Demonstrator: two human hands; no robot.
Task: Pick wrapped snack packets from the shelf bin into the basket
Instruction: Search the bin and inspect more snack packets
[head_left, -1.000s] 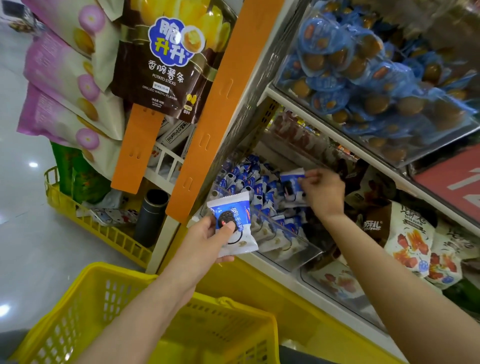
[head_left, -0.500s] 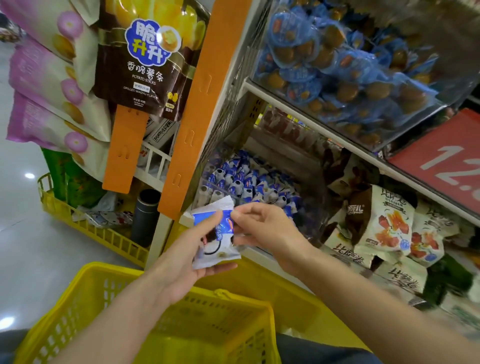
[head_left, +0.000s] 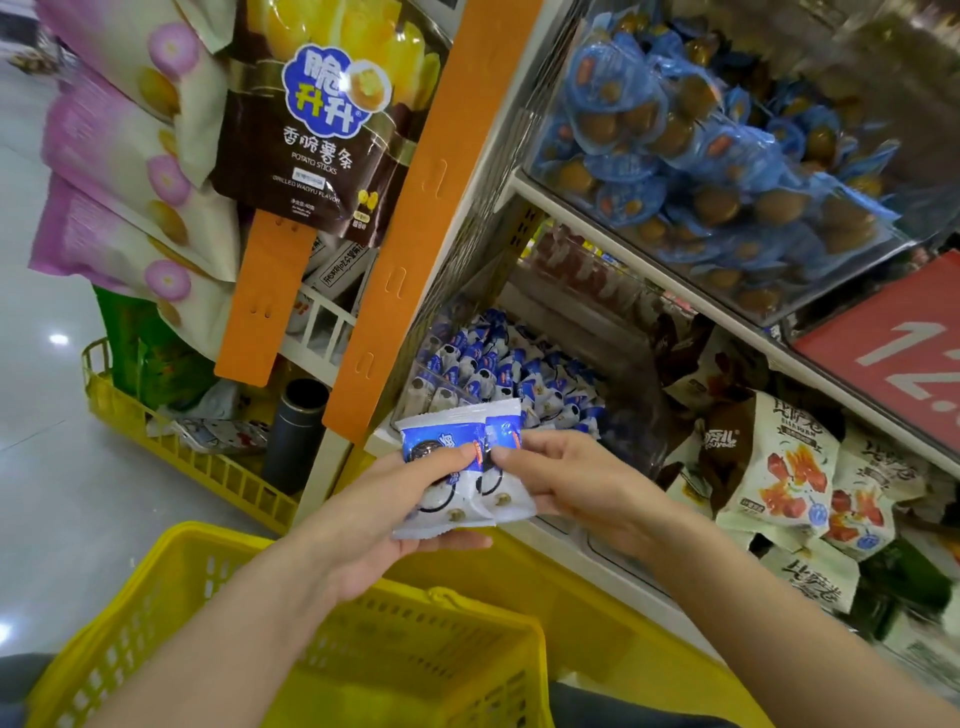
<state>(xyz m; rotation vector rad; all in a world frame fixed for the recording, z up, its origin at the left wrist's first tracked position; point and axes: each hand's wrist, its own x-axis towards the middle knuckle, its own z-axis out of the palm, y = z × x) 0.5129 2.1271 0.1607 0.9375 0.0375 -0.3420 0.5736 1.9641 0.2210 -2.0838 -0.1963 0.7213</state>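
Packets (head_left: 447, 434) now fanned apart, left hand (head_left: 374, 525) and right hand (head_left: 582, 483) pinching them, yellow basket (head_left: 171, 551) below, glossy floor (head_left: 52, 493), stocked shelves (head_left: 571, 215)

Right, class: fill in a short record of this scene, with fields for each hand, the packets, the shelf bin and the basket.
Left hand: grips first packet under its thumb
Right hand: pinches second packet
Packets: side by side, edges overlapping, above the basket
Shelf bin: holds many more blue-and-white packets
Basket: yellow, below the hands, neither packet in it yet

Blue-white packets (head_left: 457, 467), yellow basket (head_left: 171, 587)
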